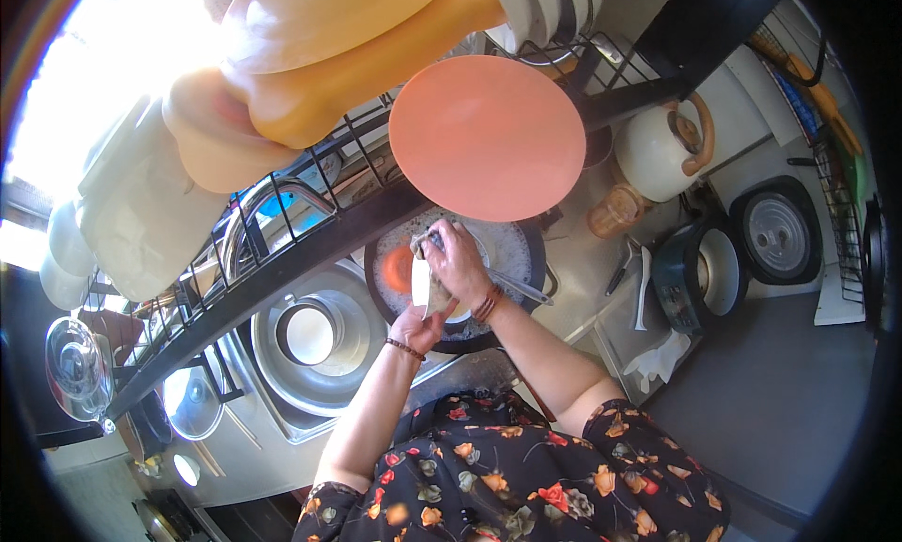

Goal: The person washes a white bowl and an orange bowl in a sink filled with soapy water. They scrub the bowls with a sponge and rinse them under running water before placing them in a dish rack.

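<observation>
My left hand [418,328] grips the lower edge of a white bowl [420,283], which is tilted on its side. Against the bowl, my right hand [456,259] holds a greyish scrubbing cloth or sponge [421,243], partly hidden by the fingers. Both hands are over a wide dark pan [371,260] of soapy water [519,249]. An orange dish [397,269] lies in the suds, left of the white bowl. From beneath my right wrist a metal utensil handle [525,288] sticks out over the pan's right rim. Another pale dish in the pan is mostly covered by my right hand.
A black dish rack [282,288] crosses overhead, bearing a coral plate [487,137] and yellow dishes [338,28]. Left of the pan, a metal basin [271,373] holds a metal pot [337,323]. A kettle [645,151], glass jar [614,211] and dark cooker [680,281] stand right.
</observation>
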A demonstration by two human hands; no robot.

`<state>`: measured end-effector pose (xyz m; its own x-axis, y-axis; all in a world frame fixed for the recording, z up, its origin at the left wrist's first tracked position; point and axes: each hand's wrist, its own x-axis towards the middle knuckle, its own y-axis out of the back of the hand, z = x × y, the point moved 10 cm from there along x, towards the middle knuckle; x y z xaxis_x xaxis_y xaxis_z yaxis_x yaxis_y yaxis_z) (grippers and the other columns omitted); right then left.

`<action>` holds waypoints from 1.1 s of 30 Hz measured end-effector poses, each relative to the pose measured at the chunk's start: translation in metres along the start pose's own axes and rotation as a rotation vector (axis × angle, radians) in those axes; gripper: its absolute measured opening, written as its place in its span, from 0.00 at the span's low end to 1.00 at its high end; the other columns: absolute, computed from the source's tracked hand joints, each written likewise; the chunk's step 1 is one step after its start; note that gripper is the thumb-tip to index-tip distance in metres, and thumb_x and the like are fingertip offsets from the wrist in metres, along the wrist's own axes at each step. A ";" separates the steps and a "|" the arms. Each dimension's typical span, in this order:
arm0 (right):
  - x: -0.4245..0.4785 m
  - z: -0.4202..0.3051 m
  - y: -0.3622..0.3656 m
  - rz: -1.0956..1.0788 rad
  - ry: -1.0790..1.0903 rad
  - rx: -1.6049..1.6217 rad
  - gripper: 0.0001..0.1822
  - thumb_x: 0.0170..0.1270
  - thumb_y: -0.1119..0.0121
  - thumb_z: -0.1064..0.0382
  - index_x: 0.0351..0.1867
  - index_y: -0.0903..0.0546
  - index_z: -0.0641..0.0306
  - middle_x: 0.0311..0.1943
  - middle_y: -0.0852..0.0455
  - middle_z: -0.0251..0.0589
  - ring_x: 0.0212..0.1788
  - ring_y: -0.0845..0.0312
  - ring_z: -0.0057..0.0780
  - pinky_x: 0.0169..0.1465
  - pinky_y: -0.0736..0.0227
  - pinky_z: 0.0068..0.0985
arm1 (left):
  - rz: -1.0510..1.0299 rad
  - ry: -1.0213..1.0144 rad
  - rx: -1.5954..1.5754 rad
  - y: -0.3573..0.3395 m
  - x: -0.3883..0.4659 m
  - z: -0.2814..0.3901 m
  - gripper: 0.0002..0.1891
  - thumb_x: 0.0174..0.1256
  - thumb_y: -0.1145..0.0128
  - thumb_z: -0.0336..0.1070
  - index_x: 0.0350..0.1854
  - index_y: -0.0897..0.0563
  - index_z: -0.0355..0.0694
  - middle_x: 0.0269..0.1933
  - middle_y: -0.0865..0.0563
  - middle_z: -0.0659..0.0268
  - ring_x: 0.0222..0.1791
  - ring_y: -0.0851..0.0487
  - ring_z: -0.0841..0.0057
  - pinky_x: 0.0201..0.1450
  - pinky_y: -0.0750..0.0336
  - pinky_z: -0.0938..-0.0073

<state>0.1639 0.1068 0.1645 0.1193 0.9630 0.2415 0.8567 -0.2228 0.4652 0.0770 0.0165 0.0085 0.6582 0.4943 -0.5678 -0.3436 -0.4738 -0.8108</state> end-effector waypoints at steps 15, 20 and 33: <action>-0.045 0.123 -0.094 -0.621 -0.121 0.564 0.12 0.61 0.49 0.59 0.42 0.25 0.62 0.37 0.20 0.42 0.38 0.23 0.32 0.44 0.28 0.26 | 0.055 -0.411 0.942 -0.016 -0.021 0.044 0.31 0.37 0.50 0.14 0.53 0.28 0.33 0.45 0.19 0.61 0.43 0.18 0.70 0.45 0.22 0.69; -0.065 0.163 -0.091 -0.415 -0.326 0.176 0.12 0.59 0.48 0.60 0.42 0.25 0.63 0.36 0.22 0.42 0.39 0.25 0.34 0.45 0.32 0.30 | 0.197 -0.361 0.947 -0.005 -0.038 0.057 0.33 0.38 0.58 0.16 0.56 0.30 0.35 0.45 0.20 0.60 0.44 0.19 0.66 0.36 0.19 0.67; -0.064 0.167 -0.074 -0.312 -0.497 0.124 0.21 0.51 0.45 0.66 0.49 0.30 0.56 0.33 0.24 0.41 0.35 0.26 0.33 0.42 0.30 0.27 | 0.187 -0.627 0.939 -0.033 -0.049 0.070 0.28 0.49 0.50 0.22 0.58 0.33 0.36 0.52 0.25 0.62 0.54 0.27 0.71 0.56 0.32 0.73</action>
<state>0.1768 0.0863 -0.0271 0.0476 0.9421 -0.3319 0.9378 0.0722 0.3395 0.0089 0.0592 0.0529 0.1850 0.8750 -0.4474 -0.9392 0.0235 -0.3424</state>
